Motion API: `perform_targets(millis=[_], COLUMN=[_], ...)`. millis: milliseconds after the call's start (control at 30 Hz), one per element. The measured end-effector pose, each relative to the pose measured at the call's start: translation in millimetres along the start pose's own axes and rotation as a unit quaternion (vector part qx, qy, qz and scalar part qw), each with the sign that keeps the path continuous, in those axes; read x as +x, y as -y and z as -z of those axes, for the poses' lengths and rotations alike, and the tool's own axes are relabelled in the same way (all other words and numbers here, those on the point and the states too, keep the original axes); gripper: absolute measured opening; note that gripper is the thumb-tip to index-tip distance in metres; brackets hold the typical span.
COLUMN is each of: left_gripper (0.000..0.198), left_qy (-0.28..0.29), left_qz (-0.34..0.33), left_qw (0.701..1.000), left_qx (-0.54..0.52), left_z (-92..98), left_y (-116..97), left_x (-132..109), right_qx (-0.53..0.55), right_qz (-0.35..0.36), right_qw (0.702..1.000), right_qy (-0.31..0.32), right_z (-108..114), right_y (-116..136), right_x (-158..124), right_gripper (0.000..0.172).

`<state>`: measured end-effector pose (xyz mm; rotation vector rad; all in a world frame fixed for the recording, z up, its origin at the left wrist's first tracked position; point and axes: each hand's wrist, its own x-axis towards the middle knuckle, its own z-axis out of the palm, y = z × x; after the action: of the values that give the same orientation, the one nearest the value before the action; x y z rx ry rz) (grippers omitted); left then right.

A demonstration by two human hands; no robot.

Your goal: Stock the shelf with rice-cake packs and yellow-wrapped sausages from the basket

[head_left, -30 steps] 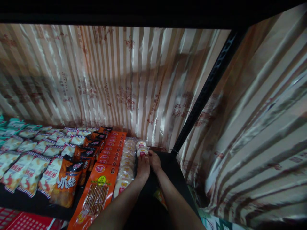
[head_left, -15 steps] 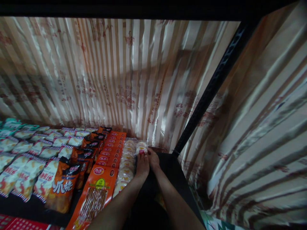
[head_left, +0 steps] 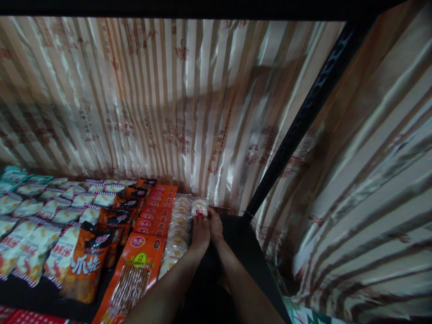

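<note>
My left hand (head_left: 200, 234) and my right hand (head_left: 215, 225) reach together to the back right of a dark shelf (head_left: 241, 243). Both pinch a clear packet of pale round cakes (head_left: 199, 208) with a small red label. It stands at the far end of the shelf, just right of a row of like cake packets (head_left: 175, 236). Fingers of both hands are closed on its lower edge.
Left of the cake row lie orange packets (head_left: 138, 265), then dark orange bags (head_left: 84, 265) and white striped snack bags (head_left: 30, 243). Striped satin cloth (head_left: 162, 99) hangs behind and to the right. A black shelf post (head_left: 297, 130) slants up at the right.
Both hands with the cake packet have shifted slightly up and back on the shelf; the view has tilted a little, sliding the snack rows down and left.
</note>
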<state>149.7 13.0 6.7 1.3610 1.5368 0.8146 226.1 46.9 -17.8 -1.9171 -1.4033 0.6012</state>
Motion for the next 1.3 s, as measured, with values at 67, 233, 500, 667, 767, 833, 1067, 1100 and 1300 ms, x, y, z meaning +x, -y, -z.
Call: perform_targets(millis=[67, 233, 500, 667, 767, 833, 1067, 1100, 1300], left_gripper=[0.046, 0.046, 0.048, 0.046, 0.046, 0.046, 0.044, 0.043, 0.041], left_qy=[-0.009, -0.017, -0.01, -0.004, -0.024, -0.037, -0.064, -0.064, -0.035], left_qz=[-0.004, -0.01, 0.005, -0.005, -0.023, -0.04, -0.032, -0.036, -0.074], left_qw=[1.0, 1.0, 1.0, 1.0, 0.999, 0.998, 0.997, 0.997, 0.989], left_qx=[-0.002, 0.005, 0.015, 0.027, 0.036, 0.043, 0.019, 0.021, 0.126], left_z=[-1.0, -5.2, -5.1, -6.4, -10.6, -13.8, -21.4, -21.1, -13.4], left_y=[2, 6, 7, 8, 14, 17, 19, 19, 12], left_x=[1, 5, 6, 8, 12, 14, 13, 12, 1], right_qx=[0.004, -0.001, -0.005, -0.003, 0.003, 0.01, 0.047, 0.048, 0.068], right_qz=[-0.004, 0.003, -0.002, 0.01, 0.015, 0.015, 0.003, -0.006, -0.014], right_qw=[1.0, 1.0, 1.0, 1.0, 1.0, 1.0, 0.998, 0.998, 0.995], right_qy=[-0.01, -0.014, -0.017, -0.017, -0.011, -0.005, -0.035, -0.041, -0.073], right_z=[-2, -5, -7, -9, -8, -8, -9, -8, 1], right_y=[-1, -4, -5, -6, -5, -6, -13, -14, -15], right_x=[-2, -5, -4, -5, -5, -4, -7, -8, -19], right_gripper=[0.043, 0.038, 0.041, 0.039, 0.038, 0.039, 0.044, 0.046, 0.042])
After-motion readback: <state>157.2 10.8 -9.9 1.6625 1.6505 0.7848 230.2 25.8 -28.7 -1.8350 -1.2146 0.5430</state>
